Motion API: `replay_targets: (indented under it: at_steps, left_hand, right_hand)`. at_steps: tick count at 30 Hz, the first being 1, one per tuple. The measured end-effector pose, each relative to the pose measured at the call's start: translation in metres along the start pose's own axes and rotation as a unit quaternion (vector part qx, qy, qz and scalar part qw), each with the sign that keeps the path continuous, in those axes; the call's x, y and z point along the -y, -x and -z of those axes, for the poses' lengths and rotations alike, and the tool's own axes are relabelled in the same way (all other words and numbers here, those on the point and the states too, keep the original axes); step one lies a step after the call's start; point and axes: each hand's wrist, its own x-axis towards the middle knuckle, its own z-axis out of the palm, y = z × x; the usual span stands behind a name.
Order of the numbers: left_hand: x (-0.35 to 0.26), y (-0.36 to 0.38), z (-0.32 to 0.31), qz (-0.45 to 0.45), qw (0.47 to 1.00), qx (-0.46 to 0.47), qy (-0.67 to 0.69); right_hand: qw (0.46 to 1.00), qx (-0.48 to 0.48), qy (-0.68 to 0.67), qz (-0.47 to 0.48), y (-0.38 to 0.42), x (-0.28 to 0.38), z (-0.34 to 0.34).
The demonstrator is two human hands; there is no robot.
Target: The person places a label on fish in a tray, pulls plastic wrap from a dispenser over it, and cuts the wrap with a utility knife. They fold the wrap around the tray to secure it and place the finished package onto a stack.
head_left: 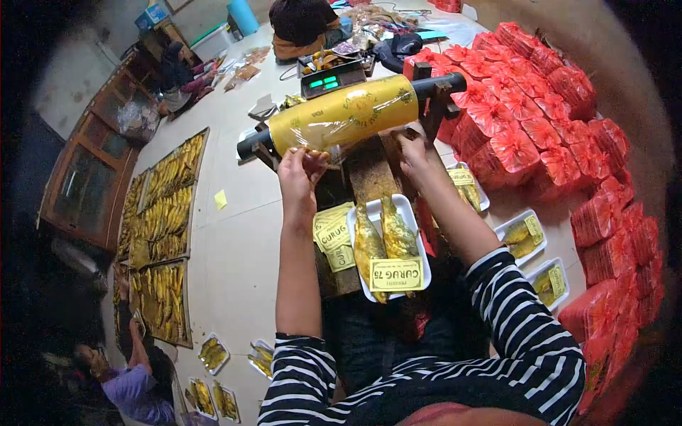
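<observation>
A roll of printed yellow plastic wrap (344, 110) lies across a dark bar in front of me. My left hand (300, 174) pinches the loose edge of the wrap below the roll's left end. Under the right end, my right hand (413, 150) has its fingers closed at the wrap's edge; its fingertips are partly hidden. Nearer to me, a white foam tray (422, 245) holds two yellowish fish (398, 231) and a yellow paper label (396, 275). Several more labels (332, 234) lie left of the tray, on the wooden stand (371, 170).
Red plastic-wrapped packs (529, 135) are stacked on the right, with packed fish trays (522, 236) beside them. Racks of fish (163, 227) lie to the left. A scale (330, 79) stands behind the roll. Other people sit nearby, one in a purple shirt (138, 394) at lower left.
</observation>
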Motion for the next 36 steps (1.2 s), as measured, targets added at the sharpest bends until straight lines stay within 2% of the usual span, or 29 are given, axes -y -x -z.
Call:
replay_targets:
  at_steps: [2,3,6,7,9,10,12,14,16,18,20,22,23,24,26,27,28,29,30,31,32,34,36]
  left_hand:
    - [-0.001,0.001,-0.005,0.014,0.999,-0.014,0.03]
    - [-0.002,0.0,-0.005,0.02,0.999,-0.016,0.033]
    - [0.0,0.0,0.008,0.024,0.999,-0.013,0.022]
    - [0.003,0.001,0.012,0.024,0.999,-0.014,0.016]
    - [0.011,0.012,0.027,0.046,0.999,-0.009,-0.014]
    - [0.017,0.022,0.034,0.06,0.998,-0.007,-0.028]
    - [0.026,0.05,0.042,0.076,0.995,0.011,-0.06]
    - [0.028,0.094,0.045,0.081,0.985,0.01,-0.153]
    - [0.036,0.144,0.071,0.161,0.955,0.098,-0.23]
    - [0.054,0.196,0.086,0.168,0.955,0.192,-0.149]
    - [0.064,0.234,0.099,0.198,0.936,0.259,-0.131]
    - [0.074,0.264,0.103,0.241,0.947,0.159,-0.14]
    - [0.083,0.276,0.103,0.263,0.948,0.109,-0.144]
    - [0.097,0.283,0.096,0.153,0.966,-0.02,-0.205]
    - [0.106,0.298,0.082,0.084,0.947,-0.151,-0.271]
    - [0.103,0.296,0.059,0.149,0.962,-0.099,-0.205]
    - [0.109,0.292,0.05,0.179,0.975,-0.018,-0.132]
    - [0.119,0.28,0.044,0.28,0.96,-0.014,-0.003]
    - [0.11,0.258,0.022,0.282,0.951,-0.117,0.049]
    - [0.121,0.245,0.028,0.248,0.954,-0.169,-0.017]
    - [0.138,0.245,0.042,0.16,0.975,-0.132,-0.075]
    - [0.128,0.249,0.034,0.031,0.963,-0.153,-0.22]
    - [0.12,0.26,0.032,0.076,0.972,-0.149,-0.166]
  right_hand:
    - [0.998,-0.008,0.012,0.055,-0.024,-0.014,-0.006]
    - [0.997,-0.04,0.056,0.04,-0.028,-0.014,-0.006]
    - [0.989,0.036,-0.141,-0.005,-0.031,-0.003,-0.001]
    - [0.971,0.123,-0.204,0.013,-0.019,0.006,0.003]
    - [0.938,0.191,-0.244,-0.154,0.007,0.031,0.026]
    - [0.881,0.308,-0.288,-0.214,0.005,0.029,0.058]
    - [0.886,0.268,-0.294,-0.238,0.073,0.073,0.054]
    - [0.857,0.34,-0.263,-0.283,0.119,0.102,0.064]
    - [0.897,0.294,-0.156,-0.29,0.152,0.101,0.097]
    - [0.875,0.372,-0.01,-0.309,0.186,0.104,0.14]
    - [0.855,0.377,0.116,-0.337,0.217,0.108,0.168]
    - [0.849,0.355,0.198,-0.336,0.245,0.106,0.186]
    - [0.854,0.386,0.179,-0.299,0.257,0.1,0.186]
    - [0.845,0.4,0.23,-0.269,0.264,0.095,0.189]
    - [0.839,0.359,0.347,-0.215,0.274,0.09,0.186]
    - [0.844,0.338,0.352,-0.224,0.276,0.089,0.183]
    - [0.846,0.318,0.359,-0.234,0.275,0.088,0.18]
    - [0.847,0.3,0.364,-0.246,0.276,0.086,0.177]
    - [0.843,0.284,0.372,-0.265,0.276,0.082,0.175]
    - [0.853,0.274,0.336,-0.289,0.276,0.08,0.177]
    - [0.862,0.261,0.3,-0.314,0.277,0.076,0.18]
    - [0.907,0.218,0.179,-0.312,0.288,0.055,0.179]
    - [0.942,0.142,-0.044,-0.3,0.294,0.046,0.169]
